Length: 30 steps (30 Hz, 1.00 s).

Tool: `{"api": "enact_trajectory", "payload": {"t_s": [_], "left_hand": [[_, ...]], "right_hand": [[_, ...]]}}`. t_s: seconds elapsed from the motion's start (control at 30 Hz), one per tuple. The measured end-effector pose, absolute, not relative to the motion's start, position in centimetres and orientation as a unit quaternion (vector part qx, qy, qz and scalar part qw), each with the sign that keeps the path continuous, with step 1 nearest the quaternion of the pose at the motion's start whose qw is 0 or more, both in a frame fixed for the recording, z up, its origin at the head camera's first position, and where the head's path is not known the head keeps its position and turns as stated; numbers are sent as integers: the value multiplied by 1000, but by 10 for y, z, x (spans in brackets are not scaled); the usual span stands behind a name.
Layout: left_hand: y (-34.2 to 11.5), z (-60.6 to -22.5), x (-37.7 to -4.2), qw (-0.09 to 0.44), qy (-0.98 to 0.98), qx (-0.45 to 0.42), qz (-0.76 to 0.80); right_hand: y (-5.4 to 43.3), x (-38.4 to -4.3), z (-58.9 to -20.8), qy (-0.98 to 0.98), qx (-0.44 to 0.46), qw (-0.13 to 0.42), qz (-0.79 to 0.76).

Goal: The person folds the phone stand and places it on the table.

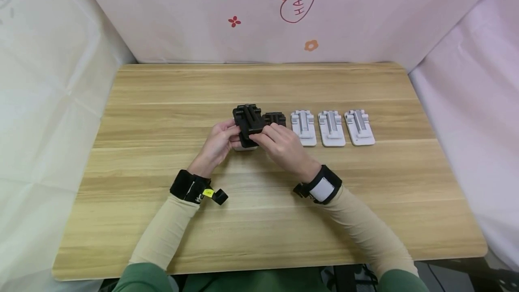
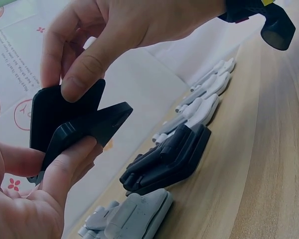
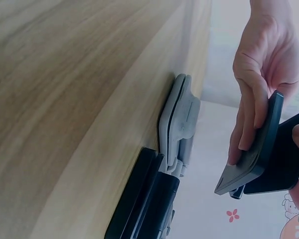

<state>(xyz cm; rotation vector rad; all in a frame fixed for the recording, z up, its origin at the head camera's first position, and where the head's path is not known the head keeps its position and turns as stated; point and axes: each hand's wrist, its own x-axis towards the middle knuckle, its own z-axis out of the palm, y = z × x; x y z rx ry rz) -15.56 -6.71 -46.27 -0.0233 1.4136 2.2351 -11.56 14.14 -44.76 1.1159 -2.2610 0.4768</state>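
Between both hands, a black folding phone stand is held above the table, its two plates spread apart at an angle. My left hand grips one plate, with fingers along its outer face in the right wrist view. With thumb and fingers, my right hand pinches the other plate, as the left wrist view shows. Below, a white phone stand lies on the table, mostly hidden in the head view. Next to it lies a second black stand, folded flat.
Three more white phone stands lie folded in a row to the right on the wooden table. Behind the table hangs a pale printed cloth. White cloth also hangs at both sides.
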Motion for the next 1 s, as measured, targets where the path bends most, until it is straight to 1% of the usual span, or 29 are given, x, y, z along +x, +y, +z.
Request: {"api": "enact_trajectory", "payload": {"t_s": [0.13,0.3,0.4,0.5,0.73,1.0], "left_hand": [[-67,-463,-156,250,515,-3,820],[-67,-462,-155,254,503,1,826],[-66,-462,-155,255,503,-1,826],[-67,-462,-155,255,506,0,824],[-67,-461,-154,255,504,12,825],[-68,-461,-153,255,494,21,831]], "right_hand": [[142,-116,-448,-842,413,277,207],[142,-120,-447,-828,392,275,291],[142,-122,-445,-819,365,273,349],[143,-124,-445,-816,322,257,406],[145,-129,-442,-820,204,179,504],[148,-134,-442,-826,98,65,552]]}}
